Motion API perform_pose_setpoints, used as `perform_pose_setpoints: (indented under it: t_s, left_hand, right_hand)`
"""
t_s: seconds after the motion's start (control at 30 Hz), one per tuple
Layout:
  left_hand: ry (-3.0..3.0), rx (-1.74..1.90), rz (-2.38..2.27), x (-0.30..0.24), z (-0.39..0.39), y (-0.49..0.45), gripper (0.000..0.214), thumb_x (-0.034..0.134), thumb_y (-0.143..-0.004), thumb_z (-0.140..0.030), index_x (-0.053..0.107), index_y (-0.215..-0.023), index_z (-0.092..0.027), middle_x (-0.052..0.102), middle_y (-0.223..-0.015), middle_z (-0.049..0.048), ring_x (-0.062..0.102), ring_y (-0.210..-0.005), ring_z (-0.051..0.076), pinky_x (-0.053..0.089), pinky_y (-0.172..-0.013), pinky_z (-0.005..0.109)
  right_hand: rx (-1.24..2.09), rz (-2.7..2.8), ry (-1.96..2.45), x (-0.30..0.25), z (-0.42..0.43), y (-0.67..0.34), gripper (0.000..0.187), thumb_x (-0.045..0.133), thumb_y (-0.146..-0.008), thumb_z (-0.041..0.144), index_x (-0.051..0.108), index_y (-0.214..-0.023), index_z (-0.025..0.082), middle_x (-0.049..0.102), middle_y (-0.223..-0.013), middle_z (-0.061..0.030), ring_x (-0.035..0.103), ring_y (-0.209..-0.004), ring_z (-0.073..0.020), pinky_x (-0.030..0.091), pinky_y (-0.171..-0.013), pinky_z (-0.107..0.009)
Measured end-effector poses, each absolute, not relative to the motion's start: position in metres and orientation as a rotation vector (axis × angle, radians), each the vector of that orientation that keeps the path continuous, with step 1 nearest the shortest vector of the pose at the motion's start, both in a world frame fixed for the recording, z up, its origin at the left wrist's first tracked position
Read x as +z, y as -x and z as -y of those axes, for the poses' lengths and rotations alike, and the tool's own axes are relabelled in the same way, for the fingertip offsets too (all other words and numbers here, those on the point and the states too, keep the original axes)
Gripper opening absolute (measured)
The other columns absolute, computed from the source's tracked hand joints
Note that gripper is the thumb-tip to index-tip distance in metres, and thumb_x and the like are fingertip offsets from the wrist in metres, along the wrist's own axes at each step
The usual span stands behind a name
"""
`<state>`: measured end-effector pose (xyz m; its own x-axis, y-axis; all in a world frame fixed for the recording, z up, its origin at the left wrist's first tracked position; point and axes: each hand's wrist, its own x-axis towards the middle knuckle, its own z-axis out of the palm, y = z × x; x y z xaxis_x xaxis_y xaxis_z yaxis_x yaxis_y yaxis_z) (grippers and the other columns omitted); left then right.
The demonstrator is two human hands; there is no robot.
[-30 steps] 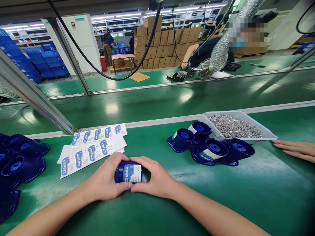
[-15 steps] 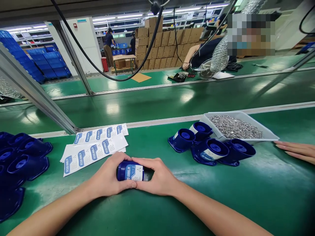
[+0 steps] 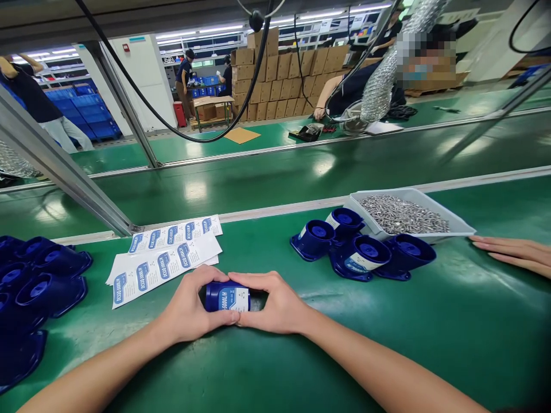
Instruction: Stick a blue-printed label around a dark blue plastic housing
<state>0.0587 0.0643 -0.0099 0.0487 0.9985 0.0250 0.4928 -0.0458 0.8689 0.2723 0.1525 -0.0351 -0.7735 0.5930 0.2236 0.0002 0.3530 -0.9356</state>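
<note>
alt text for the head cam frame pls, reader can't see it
Both hands, left hand and right hand, clasp a blue labelled housing on a green bench. Label sheets lie to the left; four more housings and a tray of screws lie to the right.

Two sheets of blue-and-white labels (image 3: 166, 261) lie fanned on the green bench (image 3: 430, 344), left of centre. At the far left a heap of dark blue plastic housings (image 3: 34, 287) crowds the edge. Right of centre, four more blue housings (image 3: 361, 249) sit bunched against a shallow white tray (image 3: 460, 226) full of small metal pieces, probably screws. A co-worker's hand (image 3: 512, 252) rests flat beside that tray. Stacked cardboard boxes (image 3: 284, 74) stand across the hall.
</note>
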Motion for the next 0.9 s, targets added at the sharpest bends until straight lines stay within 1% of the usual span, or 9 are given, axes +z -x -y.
perform_pose_setpoints:
  t_s: [0.1, 0.17, 0.23, 0.33, 0.47, 0.53, 0.67, 0.8, 0.9]
  left_hand:
    - [-1.636, 0.928, -1.515, -0.0087, -0.0648, -0.0597, 0.05, 0.091, -0.072, -0.04, 0.068, -0.113, -0.023, 0.068, -0.113, 0.0046, 0.064, -0.105, 0.023, 0.05, -0.093, 0.041]
    - [-1.634, 0.924, -1.515, -0.0085, -0.0652, -0.0601, 0.05, 0.091, -0.073, -0.042, 0.068, -0.113, -0.022, 0.068, -0.113, 0.0048, 0.064, -0.105, 0.023, 0.05, -0.093, 0.041]
    - [-1.618, 0.904, -1.524, -0.0084, -0.0658, -0.06, 0.05, 0.091, -0.072, -0.042, 0.068, -0.112, -0.022, 0.067, -0.112, 0.0047, 0.064, -0.104, 0.023, 0.049, -0.092, 0.04]
    - [-1.577, 0.881, -1.541, -0.0085, -0.0669, -0.0596, 0.049, 0.091, -0.07, -0.042, 0.068, -0.108, -0.021, 0.067, -0.107, 0.0042, 0.064, -0.099, 0.022, 0.048, -0.088, 0.038]
    - [-1.535, 0.889, -1.548, -0.0092, -0.0683, -0.0604, 0.051, 0.093, -0.068, -0.043, 0.069, -0.107, -0.021, 0.067, -0.107, 0.0041, 0.064, -0.099, 0.022, 0.048, -0.087, 0.037]
    - [-1.527, 0.915, -1.543, -0.0091, -0.0689, -0.0616, 0.045, 0.091, -0.071, -0.043, 0.07, -0.104, -0.02, 0.068, -0.105, 0.0044, 0.065, -0.097, 0.021, 0.048, -0.087, 0.037]
    - [-1.542, 0.969, -1.519, -0.0079, -0.0695, -0.0643, 0.032, 0.083, -0.081, -0.045, 0.071, -0.095, -0.019, 0.07, -0.1, 0.0054, 0.066, -0.095, 0.02, 0.048, -0.087, 0.036]
    - [-1.539, 0.938, -1.537, -0.0067, -0.0687, -0.066, 0.033, 0.083, -0.08, -0.045, 0.07, -0.096, -0.019, 0.069, -0.101, 0.0049, 0.065, -0.095, 0.02, 0.047, -0.087, 0.036]
    - [-1.522, 0.923, -1.568, -0.007, -0.0676, -0.0666, 0.032, 0.082, -0.081, -0.045, 0.069, -0.094, -0.019, 0.069, -0.1, 0.0042, 0.065, -0.094, 0.02, 0.047, -0.087, 0.036]
  right_hand:
    - [1.449, 2.06, 0.57, -0.0364, -0.1524, -0.2731, 0.068, 0.091, -0.072, 0.04, 0.071, -0.134, 0.02, 0.07, -0.132, -0.0065, 0.069, -0.121, -0.0297, 0.059, -0.105, -0.039]
    - [1.465, 2.052, 0.582, -0.0384, -0.1526, -0.2736, 0.071, 0.091, -0.071, 0.042, 0.07, -0.135, 0.019, 0.069, -0.133, -0.0078, 0.068, -0.123, -0.0306, 0.057, -0.109, -0.041]
    - [1.488, 2.041, 0.556, -0.0406, -0.1533, -0.2739, 0.073, 0.091, -0.071, 0.043, 0.07, -0.136, 0.02, 0.069, -0.134, -0.0079, 0.067, -0.124, -0.0309, 0.056, -0.111, -0.042]
    - [1.528, 2.011, 0.528, -0.0429, -0.1545, -0.2737, 0.075, 0.092, -0.07, 0.041, 0.069, -0.138, 0.021, 0.069, -0.133, -0.0074, 0.068, -0.123, -0.0295, 0.056, -0.111, -0.04]
    - [1.571, 1.978, 0.544, -0.0425, -0.1548, -0.2731, 0.075, 0.094, -0.068, 0.039, 0.069, -0.137, 0.023, 0.07, -0.132, -0.0062, 0.069, -0.122, -0.0293, 0.057, -0.11, -0.04]
    - [1.606, 1.956, 0.564, -0.0413, -0.1542, -0.2731, 0.072, 0.094, -0.067, 0.039, 0.072, -0.134, 0.025, 0.07, -0.131, -0.006, 0.068, -0.123, -0.0306, 0.056, -0.111, -0.043]
    - [1.684, 1.903, 0.636, -0.0396, -0.1527, -0.2737, 0.057, 0.092, -0.069, 0.04, 0.077, -0.123, 0.029, 0.07, -0.129, -0.006, 0.064, -0.128, -0.0336, 0.051, -0.116, -0.05]
    - [1.794, 1.866, 0.667, -0.0388, -0.1533, -0.2746, 0.062, 0.094, -0.067, 0.04, 0.076, -0.125, 0.029, 0.069, -0.131, -0.0064, 0.06, -0.134, -0.0339, 0.047, -0.12, -0.051]
    - [1.901, 1.843, 0.683, -0.0376, -0.1549, -0.2752, 0.065, 0.094, -0.066, 0.04, 0.074, -0.128, 0.028, 0.069, -0.132, -0.0067, 0.053, -0.141, -0.0341, 0.043, -0.123, -0.052]
